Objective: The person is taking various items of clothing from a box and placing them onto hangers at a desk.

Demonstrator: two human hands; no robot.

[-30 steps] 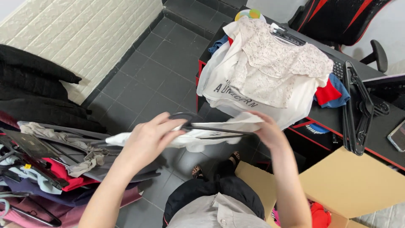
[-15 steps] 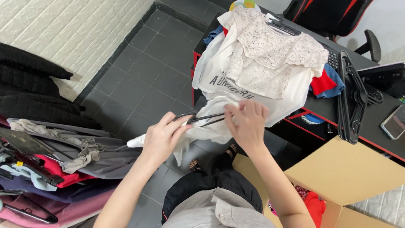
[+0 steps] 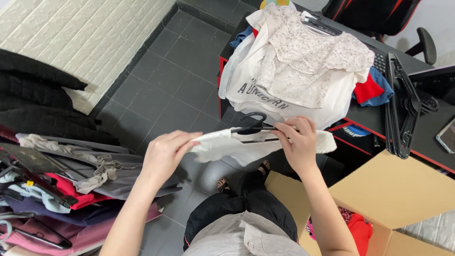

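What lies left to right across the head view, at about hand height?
Heap of clothes on hangers → left hand → white garment on a black hanger → right hand → stack of black hangers → phone.

White garment (image 3: 222,144) stretched flat on black hanger (image 3: 253,128).

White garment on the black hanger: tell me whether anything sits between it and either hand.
Nothing does. The left hand pinches one end of the white garment, and the right hand grips it together with the black hanger.
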